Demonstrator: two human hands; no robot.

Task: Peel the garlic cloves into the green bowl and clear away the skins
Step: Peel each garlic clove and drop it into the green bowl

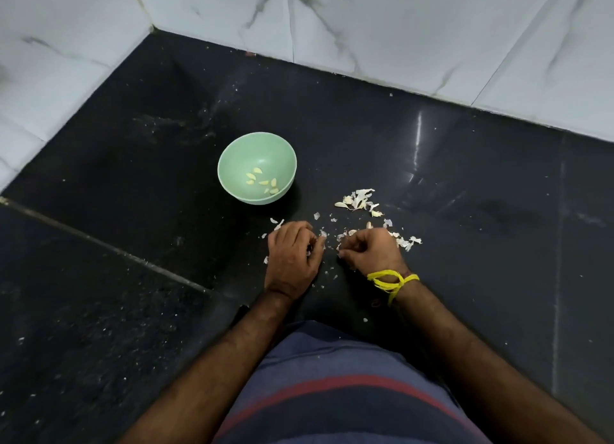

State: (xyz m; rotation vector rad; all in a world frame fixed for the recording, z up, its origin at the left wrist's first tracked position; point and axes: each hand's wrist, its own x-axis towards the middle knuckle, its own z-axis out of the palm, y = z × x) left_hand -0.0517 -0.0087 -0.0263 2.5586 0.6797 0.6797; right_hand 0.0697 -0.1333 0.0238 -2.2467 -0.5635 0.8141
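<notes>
View from above, looking down at a dark stone counter (133, 244) w/ white marble wall tiles (398, 28) across the top of the frame.

Left of centre: green bowl (232, 154), upright, holding approx seven peeled garlic cloves (262, 182) at its bottom.

Lower centre: left hand (294, 252), fingers curled inward, apparently pinching a bit of skin at its fingertips; what exactly it holds can't be told. Just right of it, not touching: right hand (368, 254), fingers likewise curled over something small, prob. a clove or skin; yellow thread (390, 282) tied at that wrist.

Centre right, above the right hand: pile of papery skins (357, 199), w/ more scraps (407, 242) strewn to the right hand's right and flecks between the hands.

Judgement: peeling step is underway. To do it well, pinch one clove firmly, strip the skin off in whole pieces, keep the skins close to the pile so they sweep up easily, and drop only bare cloves into the bowl.
</notes>
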